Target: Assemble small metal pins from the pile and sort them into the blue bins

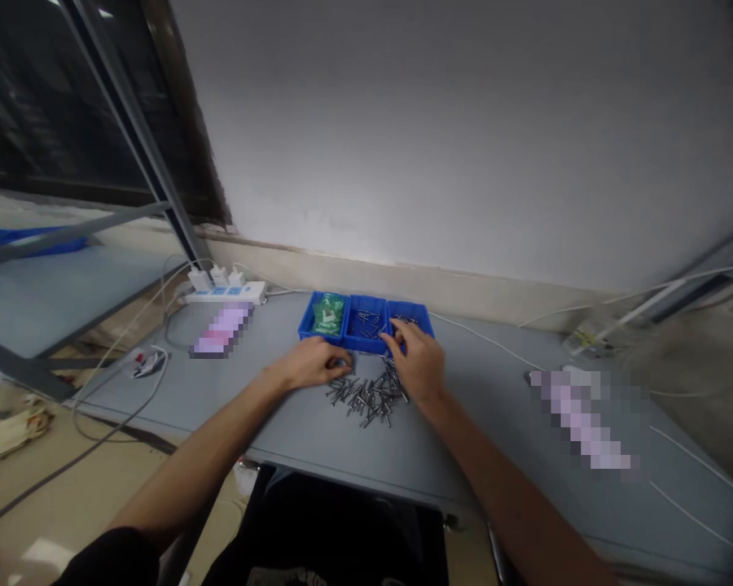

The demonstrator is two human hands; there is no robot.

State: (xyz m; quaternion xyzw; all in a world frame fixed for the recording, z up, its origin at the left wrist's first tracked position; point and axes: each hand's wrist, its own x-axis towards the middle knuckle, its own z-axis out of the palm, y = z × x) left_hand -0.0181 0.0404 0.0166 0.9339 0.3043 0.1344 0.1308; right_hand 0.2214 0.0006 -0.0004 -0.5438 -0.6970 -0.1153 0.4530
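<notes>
On the grey table lies a loose pile of metal pins or screws (pixel 370 399). Behind it stand three joined blue bins: the left bin (pixel 305 324) holds green and white packets (pixel 328 315), the middle bin (pixel 366 343) some metal pieces, the right bin (pixel 424 317) more small pieces. My left hand (pixel 318 362) rests at the left edge of the pile, fingers curled, and what they hold, if anything, is too small to name. My right hand (pixel 416 358) is over the front of the middle and right bins, thumb and fingers pinched near a small metal piece.
A white power strip (pixel 226 293) with plugs and a blurred phone-like object (pixel 221 330) are at the left. Another blurred object (pixel 583 419) lies at the right. Cables run across both table sides; a wall (pixel 440 163) rises behind.
</notes>
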